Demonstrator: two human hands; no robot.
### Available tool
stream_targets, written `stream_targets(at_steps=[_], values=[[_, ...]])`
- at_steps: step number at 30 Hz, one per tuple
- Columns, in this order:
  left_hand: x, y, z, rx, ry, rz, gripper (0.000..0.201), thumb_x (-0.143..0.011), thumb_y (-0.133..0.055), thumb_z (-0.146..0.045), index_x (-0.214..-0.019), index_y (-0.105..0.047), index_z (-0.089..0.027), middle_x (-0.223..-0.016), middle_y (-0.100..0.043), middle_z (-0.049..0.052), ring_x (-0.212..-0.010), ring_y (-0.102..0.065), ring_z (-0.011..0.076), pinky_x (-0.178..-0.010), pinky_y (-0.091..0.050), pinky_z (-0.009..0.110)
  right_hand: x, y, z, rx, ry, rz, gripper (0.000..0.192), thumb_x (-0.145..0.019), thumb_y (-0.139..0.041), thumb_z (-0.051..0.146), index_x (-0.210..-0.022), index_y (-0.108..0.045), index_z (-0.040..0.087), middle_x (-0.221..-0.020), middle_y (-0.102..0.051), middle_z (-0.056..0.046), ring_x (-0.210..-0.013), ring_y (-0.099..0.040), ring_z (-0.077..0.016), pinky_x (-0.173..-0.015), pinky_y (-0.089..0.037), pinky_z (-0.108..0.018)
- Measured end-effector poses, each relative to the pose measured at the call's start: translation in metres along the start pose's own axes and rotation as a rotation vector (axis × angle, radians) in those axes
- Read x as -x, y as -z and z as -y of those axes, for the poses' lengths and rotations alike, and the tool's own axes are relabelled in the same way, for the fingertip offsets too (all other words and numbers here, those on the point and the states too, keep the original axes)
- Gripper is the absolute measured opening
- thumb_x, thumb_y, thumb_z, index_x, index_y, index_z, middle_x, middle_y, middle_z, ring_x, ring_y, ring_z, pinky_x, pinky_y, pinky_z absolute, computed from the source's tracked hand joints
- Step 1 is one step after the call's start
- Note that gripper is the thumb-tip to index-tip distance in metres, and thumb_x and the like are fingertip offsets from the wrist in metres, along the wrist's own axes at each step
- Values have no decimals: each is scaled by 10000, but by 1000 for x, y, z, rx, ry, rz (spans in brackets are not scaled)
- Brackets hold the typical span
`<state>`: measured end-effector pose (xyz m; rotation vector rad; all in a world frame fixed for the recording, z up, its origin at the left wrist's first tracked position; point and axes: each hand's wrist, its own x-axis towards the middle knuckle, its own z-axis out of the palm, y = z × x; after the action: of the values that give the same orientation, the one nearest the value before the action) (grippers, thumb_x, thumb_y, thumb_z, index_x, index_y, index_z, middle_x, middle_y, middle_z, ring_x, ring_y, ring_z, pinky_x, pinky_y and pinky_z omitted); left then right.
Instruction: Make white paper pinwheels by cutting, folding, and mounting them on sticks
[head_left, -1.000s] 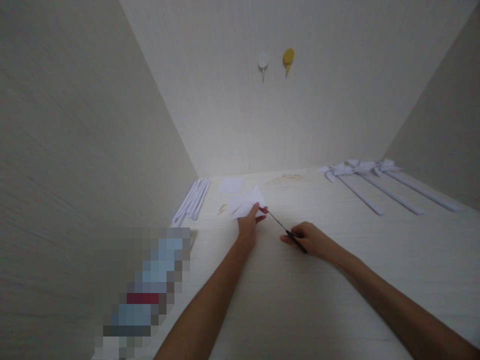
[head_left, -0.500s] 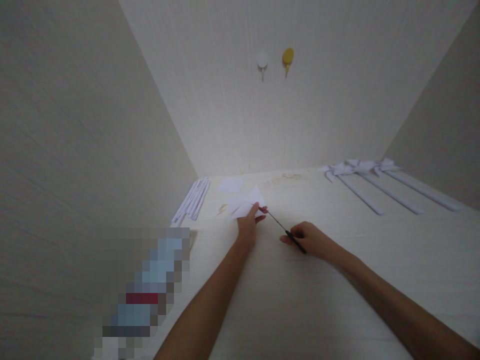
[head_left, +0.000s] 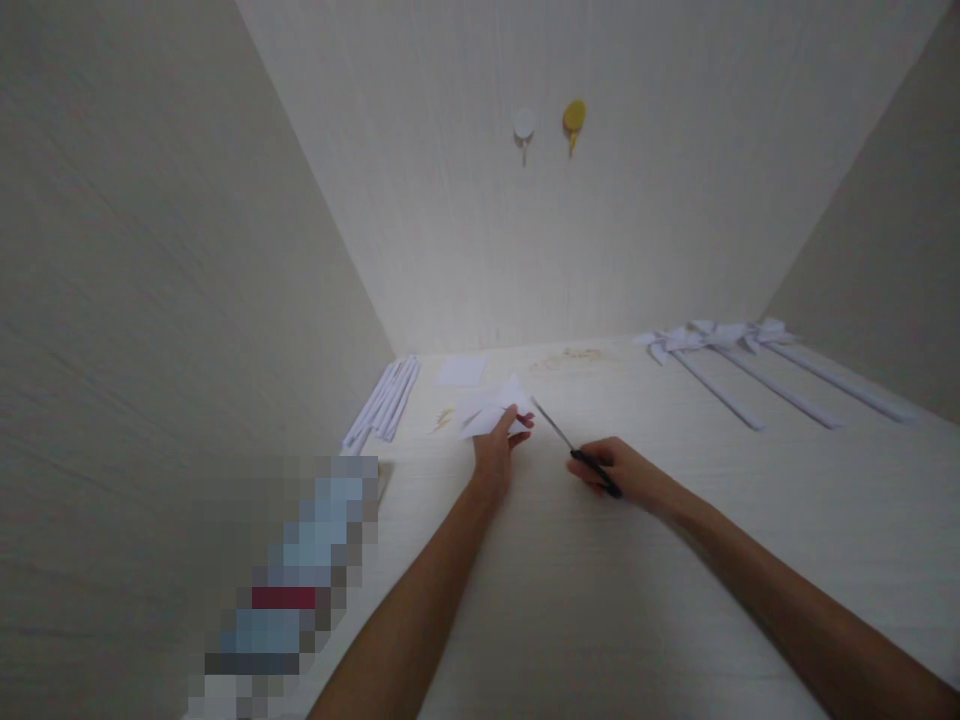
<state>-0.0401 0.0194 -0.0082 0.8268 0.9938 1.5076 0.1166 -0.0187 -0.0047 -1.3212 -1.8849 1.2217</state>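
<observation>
Left hand (head_left: 495,452) pinches folded white paper (head_left: 491,408); right hand (head_left: 622,472) grips scissors (head_left: 574,452) w/ blades beside it. Tabletop (head_left: 600,600): 3 paper pinwheels (head_left: 720,340) right, paper strips (head_left: 386,400) left. 2 wall hooks (head_left: 547,125).

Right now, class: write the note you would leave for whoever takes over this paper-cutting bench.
Left hand: pinching the white paper piece on the desk.
Right hand: gripping the scissors, blades pointing at the paper, tips just clear of it.
Done: three paper pinwheels lie at far right.
Left: rolled paper sticks lie unused at far left; a spare paper square waits behind.
</observation>
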Motion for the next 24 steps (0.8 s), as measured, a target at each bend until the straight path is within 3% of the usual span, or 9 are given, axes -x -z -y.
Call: stream_targets(at_steps=[4,7,13,24], values=[[6,-3,1,-106,8,154,152,-592,-605,-298,-594,-570,-151,-608,-579,5,-589,-554,113,-478,-432,200,-3,-4,1,-229,-14,-304,358,-659,-507,478,-518,-457,152,-414,-346,55,-379,-290,-57,-379,-200,-209],[13,-7,1,-242,36,251,149,-602,-595,-274,-521,-568,-152,-557,-558,1,-531,-526,101,-471,-435,202,-6,-7,-4,-412,-10,-421,315,-660,-529,440,-595,-519,132,-438,-359,54,-387,-288,-53,-372,-185,-202],[23,-13,-1,-419,-22,385,144,-613,-583,-221,-483,-574,-159,-545,-562,22,-523,-516,113,-462,-433,207,-9,-9,-9,-537,-9,-487,265,-570,-636,356,-591,-482,142,-454,-356,70,-402,-276,-43,-379,-183,-194],[25,-14,-8,-448,5,320,160,-617,-576,-253,-495,-557,-151,-532,-557,-3,-509,-509,108,-518,-438,242,-9,-8,-7,-523,-19,-411,233,-505,-685,264,-597,-507,145,-472,-436,66,-428,-325,-44,-411,-217,-195]])
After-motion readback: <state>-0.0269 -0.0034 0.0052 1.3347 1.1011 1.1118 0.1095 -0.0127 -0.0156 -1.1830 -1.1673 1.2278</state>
